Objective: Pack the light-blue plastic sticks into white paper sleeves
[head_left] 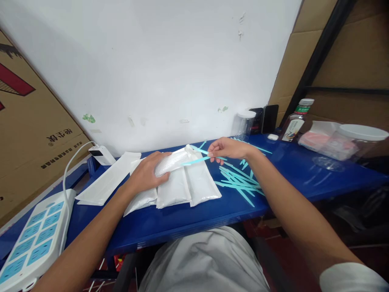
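Note:
My left hand (148, 172) is wrapped round a white bubble mailer (173, 161), held raised over several other white mailers (202, 182) that lie side by side. In my right hand (229, 149) a thin turquoise strip (196, 161) is pinched between thumb and fingers. The strip's free end reaches left across the held mailer; whether it is still stuck there I cannot tell. Below and behind my right hand lies a loose pile of similar turquoise strips (238, 180).
Flat white mailers (106, 180) lie on the blue table (188, 227) at left, near a small white device (101, 155) and a power strip (35, 239). A clear jar (244, 125), phones (270, 119), a bottle (294, 123) and another jar (361, 142) stand at right.

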`<state>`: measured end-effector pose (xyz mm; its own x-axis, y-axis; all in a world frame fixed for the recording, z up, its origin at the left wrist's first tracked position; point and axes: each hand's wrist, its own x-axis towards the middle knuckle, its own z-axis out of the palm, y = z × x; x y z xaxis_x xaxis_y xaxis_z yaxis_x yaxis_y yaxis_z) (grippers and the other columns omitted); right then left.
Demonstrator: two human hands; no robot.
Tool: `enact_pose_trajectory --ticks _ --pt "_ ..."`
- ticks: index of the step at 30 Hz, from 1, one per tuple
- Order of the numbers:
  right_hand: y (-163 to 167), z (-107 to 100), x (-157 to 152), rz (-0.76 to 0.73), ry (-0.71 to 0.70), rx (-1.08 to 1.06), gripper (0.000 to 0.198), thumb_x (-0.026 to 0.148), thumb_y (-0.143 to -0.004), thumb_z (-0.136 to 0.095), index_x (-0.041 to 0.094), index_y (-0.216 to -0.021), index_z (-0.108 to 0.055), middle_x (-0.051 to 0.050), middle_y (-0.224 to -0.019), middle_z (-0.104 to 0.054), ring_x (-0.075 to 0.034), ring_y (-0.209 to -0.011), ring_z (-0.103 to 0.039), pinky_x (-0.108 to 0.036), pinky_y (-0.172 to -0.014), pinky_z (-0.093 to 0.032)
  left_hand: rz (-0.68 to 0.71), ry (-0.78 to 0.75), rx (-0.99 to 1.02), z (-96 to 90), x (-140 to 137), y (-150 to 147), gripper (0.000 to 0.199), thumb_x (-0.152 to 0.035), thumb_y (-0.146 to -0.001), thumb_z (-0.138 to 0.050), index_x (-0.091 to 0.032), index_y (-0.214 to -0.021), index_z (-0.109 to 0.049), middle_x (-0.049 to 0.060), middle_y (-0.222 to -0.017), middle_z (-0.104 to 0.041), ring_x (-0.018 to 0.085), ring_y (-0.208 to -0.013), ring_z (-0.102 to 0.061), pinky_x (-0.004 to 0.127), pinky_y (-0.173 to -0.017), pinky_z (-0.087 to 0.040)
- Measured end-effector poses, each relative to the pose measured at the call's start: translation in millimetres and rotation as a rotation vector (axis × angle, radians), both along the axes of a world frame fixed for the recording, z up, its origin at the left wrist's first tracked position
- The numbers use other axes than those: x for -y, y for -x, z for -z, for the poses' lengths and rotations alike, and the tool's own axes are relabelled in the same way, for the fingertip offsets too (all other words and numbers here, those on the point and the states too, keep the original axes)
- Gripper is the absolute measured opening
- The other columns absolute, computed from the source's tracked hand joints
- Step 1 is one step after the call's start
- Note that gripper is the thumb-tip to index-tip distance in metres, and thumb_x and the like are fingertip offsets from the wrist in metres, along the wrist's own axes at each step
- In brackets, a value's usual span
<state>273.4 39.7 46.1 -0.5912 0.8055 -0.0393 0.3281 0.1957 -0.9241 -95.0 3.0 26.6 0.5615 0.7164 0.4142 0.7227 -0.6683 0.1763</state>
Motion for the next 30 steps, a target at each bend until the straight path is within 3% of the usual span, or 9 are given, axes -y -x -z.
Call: enact_pose_trajectory --ticks 6,9,15,18,21,26,30 --pt "-23 -3 -8 0.194 -0.137 -0.017 0.041 0.053 -0.079 -0.086 0.015 -0.090 -0.078 -0.011 -0.089 -0.080 -0.016 -0.070 -0.068 -0.030 -0.061 -0.058 -0.002 0.006 0.025 -0.6 -1 1 0.065 -0.039 -0.088 -0.067 -0.029 -0.151 -0.054 0.008 -0.142 -0.065 0.033 -0.124 -0.064 0.049 -0.107 -0.051" --pt "-21 -1 -7 0.190 -0.161 0.007 0.040 0.053 -0.080 -0.085 0.016 -0.090 -0.078 -0.012 -0.089 -0.080 -0.017 -0.070 -0.069 -0.031 -0.060 -0.058 0.008 -0.009 0.033 -0.7 -1 1 0.063 -0.040 -0.089 -0.066 -0.029 -0.150 -0.054 0.008 -0.142 -0.065 0.033 -0.124 -0.064 0.049 -0.107 -0.051" --pt "19 7 6 0.096 -0.228 0.068 0.037 0.053 -0.083 -0.080 0.017 -0.094 -0.082 -0.009 -0.086 -0.080 -0.016 -0.063 -0.064 -0.027 -0.050 -0.047 0.019 -0.039 0.000 4.2 1 -3 0.064 -0.040 -0.090 -0.066 -0.027 -0.151 -0.054 0.009 -0.143 -0.064 0.033 -0.128 -0.062 0.049 -0.109 -0.050" --pt "44 13 14 0.044 -0.360 0.028 0.035 0.053 -0.086 -0.077 0.019 -0.085 -0.084 -0.006 -0.080 -0.078 -0.017 -0.067 -0.064 -0.029 -0.060 -0.048 0.029 -0.081 -0.008 7.6 4 -8 0.062 -0.040 -0.091 -0.065 -0.027 -0.150 -0.054 0.009 -0.140 -0.065 0.033 -0.126 -0.063 0.049 -0.108 -0.051" --pt "52 14 16 -0.021 -0.402 -0.014 0.033 0.052 -0.086 -0.077 0.021 -0.085 -0.084 -0.005 -0.087 -0.080 -0.021 -0.082 -0.069 -0.032 -0.075 -0.052 0.041 -0.100 0.011 9.0 5 -12 0.061 -0.038 -0.091 -0.066 -0.027 -0.149 -0.054 0.009 -0.137 -0.066 0.032 -0.123 -0.064 0.048 -0.106 -0.052" --pt "49 13 12 0.097 -0.469 -0.079 0.039 0.056 -0.092 -0.070 0.018 -0.093 -0.079 -0.006 -0.092 -0.078 -0.021 -0.086 -0.068 -0.035 -0.085 -0.051 0.049 -0.100 0.058 9.1 5 -12 0.057 -0.037 -0.091 -0.066 -0.027 -0.147 -0.056 0.008 -0.135 -0.067 0.032 -0.121 -0.065 0.049 -0.106 -0.052" --pt "74 23 21 0.177 -0.609 -0.165 0.044 0.058 -0.103 -0.054 0.019 -0.089 -0.067 -0.005 -0.087 -0.070 -0.020 -0.084 -0.061 -0.033 -0.078 -0.048 0.097 -0.140 0.096 8.2 9 -17 0.056 -0.035 -0.091 -0.068 -0.027 -0.145 -0.056 0.008 -0.133 -0.068 0.031 -0.122 -0.064 0.047 -0.106 -0.051"
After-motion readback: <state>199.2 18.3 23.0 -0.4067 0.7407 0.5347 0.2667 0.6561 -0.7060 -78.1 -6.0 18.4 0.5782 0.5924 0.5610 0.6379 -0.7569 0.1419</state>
